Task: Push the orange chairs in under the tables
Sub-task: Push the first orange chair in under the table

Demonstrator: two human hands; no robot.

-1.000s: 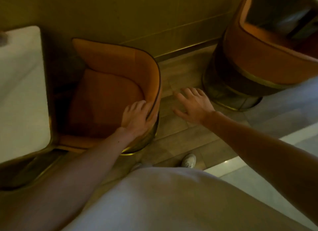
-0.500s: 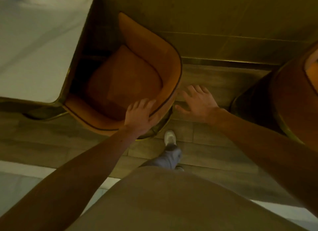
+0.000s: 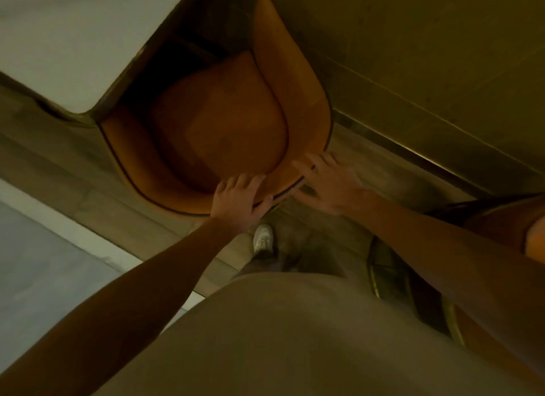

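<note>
Orange chair (image 3: 224, 130) sits in the middle of the frame, and its front end now goes under the white tabletop (image 3: 67, 50) in the upper left. A second ago it stood more beside the tabletop, so it has slid in a bit. Most of the seat still shows, so I think it needs more pushing.

The second chair (image 3: 535, 236) pokes in at the right edge and is not pushed in yet.

The left hand (image 3: 237, 199) holds the top of the chair's back, with the fingers curled over the inside and the thumb outside. The right hand (image 3: 328, 186) was out over the floor (image 3: 383, 171) before. Now it has come to the chair's back, fingers straight and spread, tips on the rim. The two hands are a little apart.
</note>
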